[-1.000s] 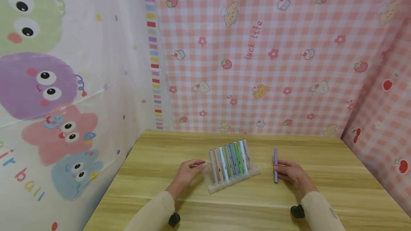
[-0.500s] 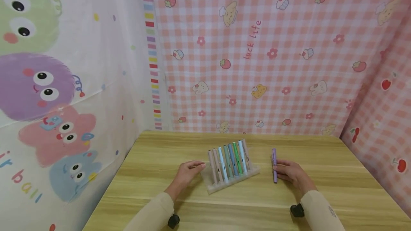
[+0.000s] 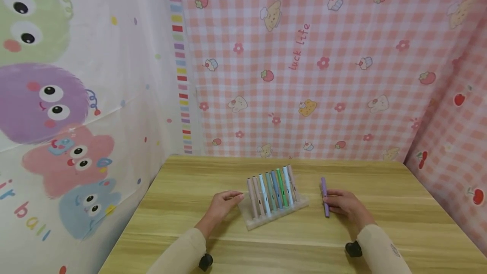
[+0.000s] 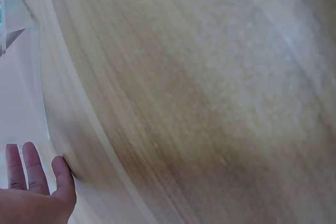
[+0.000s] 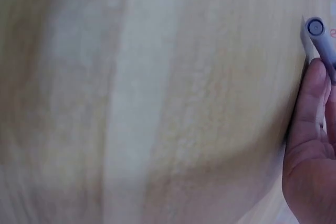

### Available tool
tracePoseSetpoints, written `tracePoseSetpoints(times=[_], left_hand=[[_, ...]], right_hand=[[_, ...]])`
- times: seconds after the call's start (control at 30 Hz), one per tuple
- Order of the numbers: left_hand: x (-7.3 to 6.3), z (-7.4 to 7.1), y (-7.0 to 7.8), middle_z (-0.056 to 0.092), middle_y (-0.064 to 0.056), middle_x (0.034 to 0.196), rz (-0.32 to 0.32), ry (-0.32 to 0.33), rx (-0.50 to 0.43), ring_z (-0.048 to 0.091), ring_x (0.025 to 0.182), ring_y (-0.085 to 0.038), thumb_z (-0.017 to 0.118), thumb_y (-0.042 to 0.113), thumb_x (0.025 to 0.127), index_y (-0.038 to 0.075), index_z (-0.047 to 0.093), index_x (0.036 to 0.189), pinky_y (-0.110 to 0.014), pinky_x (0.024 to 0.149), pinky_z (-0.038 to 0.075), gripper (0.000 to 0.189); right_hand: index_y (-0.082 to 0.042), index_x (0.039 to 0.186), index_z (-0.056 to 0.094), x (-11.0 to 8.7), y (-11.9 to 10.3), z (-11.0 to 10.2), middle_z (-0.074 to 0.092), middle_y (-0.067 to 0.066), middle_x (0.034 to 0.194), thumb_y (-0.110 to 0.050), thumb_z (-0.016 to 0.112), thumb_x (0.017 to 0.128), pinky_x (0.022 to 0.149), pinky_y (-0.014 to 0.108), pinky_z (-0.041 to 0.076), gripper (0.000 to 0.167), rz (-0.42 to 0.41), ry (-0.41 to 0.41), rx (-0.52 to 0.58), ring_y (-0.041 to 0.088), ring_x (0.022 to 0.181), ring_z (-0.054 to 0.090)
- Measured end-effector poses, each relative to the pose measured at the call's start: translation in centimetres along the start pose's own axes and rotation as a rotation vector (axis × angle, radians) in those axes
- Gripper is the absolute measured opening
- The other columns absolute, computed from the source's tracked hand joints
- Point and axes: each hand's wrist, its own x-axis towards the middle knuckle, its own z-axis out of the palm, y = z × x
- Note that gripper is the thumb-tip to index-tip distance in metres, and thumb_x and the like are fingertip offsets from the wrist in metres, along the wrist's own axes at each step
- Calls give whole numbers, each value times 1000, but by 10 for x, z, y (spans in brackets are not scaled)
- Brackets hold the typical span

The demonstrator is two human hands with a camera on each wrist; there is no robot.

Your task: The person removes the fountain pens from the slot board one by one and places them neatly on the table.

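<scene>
My right hand (image 3: 345, 207) pinches a purple pen (image 3: 324, 200) between thumb and fingers, to the right of the pen stand (image 3: 278, 215). The pen stands out lengthwise, its top leaning slightly left; in the right wrist view its round end (image 5: 315, 27) points toward the camera, just past the thumb. Several capped pens in brown, light blue, green and blue lean side by side in the translucent stand. At the stand's left edge is my left hand (image 3: 220, 209), fingers extended. In the left wrist view those fingertips (image 4: 31, 153) come right at the stand's pale panel (image 4: 21, 93).
The wood-grain table (image 3: 274, 253) runs back to a pink checked cloth (image 3: 304, 88). A cartoon-printed white sheet (image 3: 133, 75) hangs on the left, and another checked cloth (image 3: 456, 138) on the right. Black wrist straps' parts (image 3: 354, 249) jut from the sleeves.
The purple pen has turned in my right fingers, its top tipping to the left. My left hand and the stand with its pens hold nearly the same place.
</scene>
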Motion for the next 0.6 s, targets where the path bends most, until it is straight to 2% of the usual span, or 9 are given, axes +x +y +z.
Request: tracePoseSetpoints(times=[0.1, 0.33, 0.47, 0.6], left_hand=[[0, 0, 0, 64, -15, 126, -3, 3, 16, 59, 115, -32, 69, 36, 95, 4, 71, 120, -47, 93, 49, 40], [0, 0, -2, 64, -16, 125, 17, 6, 22, 59, 114, -33, 69, 35, 95, 3, 71, 119, -48, 92, 50, 41], [1, -1, -2, 65, -14, 124, 11, -3, 14, 60, 114, -31, 69, 37, 95, 4, 71, 119, -46, 93, 50, 41], [1, 0, -2, 65, -14, 125, 7, -12, 22, 59, 114, -31, 68, 39, 95, 4, 71, 120, -46, 93, 50, 43]], right_hand=[[20, 136, 41, 1, -1, 3, 70, 7, 97, 0, 69, 92, 75, 30, 57, 56, -22, 21, -68, 12, 82, 66], [21, 130, 48, 1, -8, 15, 65, 27, 110, 1, 69, 91, 75, 35, 57, 48, -46, 69, -251, 17, 81, 66], [20, 127, 52, -1, -10, 18, 66, 25, 106, 1, 69, 90, 71, 33, 57, 45, -38, 101, -314, 16, 79, 65], [20, 123, 55, -2, -9, 17, 69, 17, 94, 0, 69, 90, 69, 32, 56, 41, -37, 113, -351, 15, 76, 64]])
